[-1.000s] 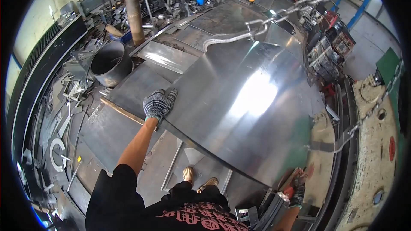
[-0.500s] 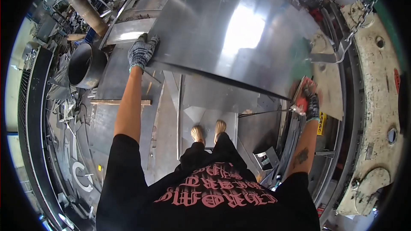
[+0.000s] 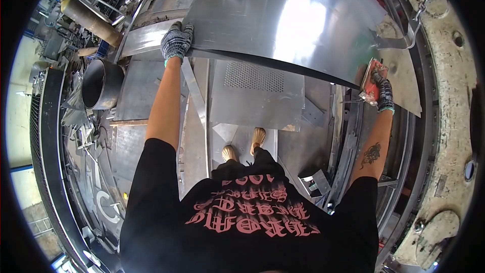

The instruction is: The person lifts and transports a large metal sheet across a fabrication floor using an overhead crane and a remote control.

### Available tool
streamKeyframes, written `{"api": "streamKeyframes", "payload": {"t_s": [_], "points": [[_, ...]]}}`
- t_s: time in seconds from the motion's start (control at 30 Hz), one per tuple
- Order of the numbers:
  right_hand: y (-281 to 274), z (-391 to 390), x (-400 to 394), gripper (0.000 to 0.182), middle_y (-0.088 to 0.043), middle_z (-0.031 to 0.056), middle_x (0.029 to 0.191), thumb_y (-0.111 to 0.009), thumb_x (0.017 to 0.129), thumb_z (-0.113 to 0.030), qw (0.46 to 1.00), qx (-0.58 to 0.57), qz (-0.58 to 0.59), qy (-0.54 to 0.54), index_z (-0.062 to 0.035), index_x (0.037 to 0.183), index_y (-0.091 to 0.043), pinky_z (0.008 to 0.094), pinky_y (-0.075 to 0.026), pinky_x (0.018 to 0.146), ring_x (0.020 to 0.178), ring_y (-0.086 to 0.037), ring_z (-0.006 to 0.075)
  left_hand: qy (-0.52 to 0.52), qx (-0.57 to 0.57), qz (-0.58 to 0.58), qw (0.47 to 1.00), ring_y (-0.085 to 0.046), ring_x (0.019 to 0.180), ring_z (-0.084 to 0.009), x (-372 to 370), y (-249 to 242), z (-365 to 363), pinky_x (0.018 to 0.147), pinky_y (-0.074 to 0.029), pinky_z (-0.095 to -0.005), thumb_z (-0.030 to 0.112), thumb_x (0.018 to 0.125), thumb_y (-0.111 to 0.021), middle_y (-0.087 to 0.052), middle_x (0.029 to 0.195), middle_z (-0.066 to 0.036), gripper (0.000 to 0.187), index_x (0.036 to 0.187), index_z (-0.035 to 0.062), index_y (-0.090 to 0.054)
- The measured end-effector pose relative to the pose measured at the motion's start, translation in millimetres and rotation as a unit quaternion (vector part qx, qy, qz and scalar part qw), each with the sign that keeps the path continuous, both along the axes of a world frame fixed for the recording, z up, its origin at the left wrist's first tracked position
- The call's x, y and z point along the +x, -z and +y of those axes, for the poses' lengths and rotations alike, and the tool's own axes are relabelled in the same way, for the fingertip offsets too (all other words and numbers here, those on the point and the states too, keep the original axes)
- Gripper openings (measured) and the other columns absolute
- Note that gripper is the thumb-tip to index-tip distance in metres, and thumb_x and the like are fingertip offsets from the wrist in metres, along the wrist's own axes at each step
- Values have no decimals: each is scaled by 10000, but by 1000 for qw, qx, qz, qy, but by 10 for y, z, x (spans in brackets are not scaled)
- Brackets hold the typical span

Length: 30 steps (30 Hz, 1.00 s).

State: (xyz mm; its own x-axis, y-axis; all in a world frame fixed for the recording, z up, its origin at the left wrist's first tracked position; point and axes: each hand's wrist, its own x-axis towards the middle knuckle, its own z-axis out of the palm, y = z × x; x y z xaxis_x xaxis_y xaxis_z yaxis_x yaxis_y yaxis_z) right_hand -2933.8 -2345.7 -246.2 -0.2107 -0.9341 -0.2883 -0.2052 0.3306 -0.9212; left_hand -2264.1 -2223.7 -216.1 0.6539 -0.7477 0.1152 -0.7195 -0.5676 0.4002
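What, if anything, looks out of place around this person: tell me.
Metal scraps lie strewn in a jumble at the left, beside the open drum, which looks untidy. The large metal sheet shows no obvious damage; its white patch looks like glare.

Metal-strewn workshop floor (image 3: 193,164), watched from afar.
On it I saw a flat sheet with a perforated patch (image 3: 255,108) just ahead of the shoes (image 3: 258,140), dark plates (image 3: 146,86) to the left with a wooden strip (image 3: 130,122) by their edges, an open drum (image 3: 112,84) among scraps, and a pale curved piece (image 3: 105,207) (its underside I couldn't see).
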Motion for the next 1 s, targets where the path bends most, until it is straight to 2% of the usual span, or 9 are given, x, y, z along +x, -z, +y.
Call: {"api": "streamKeyframes", "payload": {"t_s": [0.1, 0.17, 0.2, 0.33, 0.5, 0.63, 0.7, 0.87, 1.0], "points": [[-92, -340, -162, 496, -657, 66, 945, -756, 737, -403, 1000, -19, 11, 0, -12, 1027, -663, 317, -484, 775, 855, -600, 168, 4, -12, 7, 1000, -516, 1190, -334, -173, -3, -393, 1010, -397, -410, 509, 855, -500, -557, 1264, -170, 603, 1283, 86, -540], [-23, -576, -336, 501, -655, 68, 966, -753, 742, -398, 994, -84, 37, -66, -14, 1051, -659, 319, -480, 780, 858, -599, 172, 6, 10, 2, 1000, -512, 1193, -334, -293, 41, -596, 1015, -391, -406, 504, 856, -493, -558, 1261, -174, 607, 1284, 76, -536], [-41, -635, -360, 516, -656, 74, 964, -755, 738, -406, 994, -85, -17, -74, -16, 1061, -660, 323, -475, 782, 845, -600, 175, 18, -3, -15, 1000, -513, 1192, -334, -343, 73, -693, 1017, -388, -406, 501, 857, -487, -552, 1269, -177, 612, 1284, 66, -534], [-82, -1094, -575, 514, -655, 77, 939, -751, 732, -428, 999, 1, 52, 9, -15, 1026, -670, 329, -472, 767, 822, -597, 190, 24, -7, -9, 1000, -519, 1186, -339, -542, 203, -1133, 1013, -390, -410, 511, 865, -465, -545, 1278, -180, 627, 1290, 54, -521], [-151, -1454, -771, 524, -655, 70, 940, -736, 743, -448, 998, -35, 34, -29, -11, 1025, -669, 321, -466, 792, 840, -592, 183, 20, -8, 2, 1000, -542, 1150, -359, -843, 294, -1570, 990, -407, -422, 508, 874, -451, -566, 1231, -216, 606, 1262, 50, -538], [-93, -1863, -1028, 422, -650, 47, 956, -713, 794, -368, 998, -62, 26, -13, -20, 1029, -677, 288, -460, 820, 873, -586, 154, 23, -22, 0, 999, -559, 1125, -363, -1018, 427, -1941, 982, -411, -423, 501, 880, -448, -578, 1212, -216, 600, 1262, 46, -533], [129, -2154, -1414, 464, -632, 47, 1053, -691, 830, -312, 996, -62, -49, -37, -22, 1183, -605, 276, -455, 847, 928, -581, 140, 31, -55, -6, 998, -564, 1114, -368, -1068, 536, -2103, 986, -407, -420, 488, 878, -454, -584, 1205, -211, 597, 1280, 51, -515], [110, -1955, -1762, 489, -594, 56, 1111, -681, 832, -287, 999, 1, -26, 36, -24, 1224, -554, 279, -454, 862, 978, -559, 154, 52, -70, 26, 996, -573, 1080, -366, -1271, 373, -2467, 956, -414, -448, 433, 881, -468, -592, 1170, -232, 576, 1249, -8, -515], [183, -2497, -1707, 513, -564, 64, 1158, -673, 834, -267, 999, 24, 6, 23, -25, 1258, -514, 282, -454, 874, 1019, -542, 165, 27, -104, 52, 993, -587, 969, -391, -1377, 533, -2766, 894, -433, -483, 423, 871, -491, -616, 1051, -251, 602, 1261, -34, -488]]}}
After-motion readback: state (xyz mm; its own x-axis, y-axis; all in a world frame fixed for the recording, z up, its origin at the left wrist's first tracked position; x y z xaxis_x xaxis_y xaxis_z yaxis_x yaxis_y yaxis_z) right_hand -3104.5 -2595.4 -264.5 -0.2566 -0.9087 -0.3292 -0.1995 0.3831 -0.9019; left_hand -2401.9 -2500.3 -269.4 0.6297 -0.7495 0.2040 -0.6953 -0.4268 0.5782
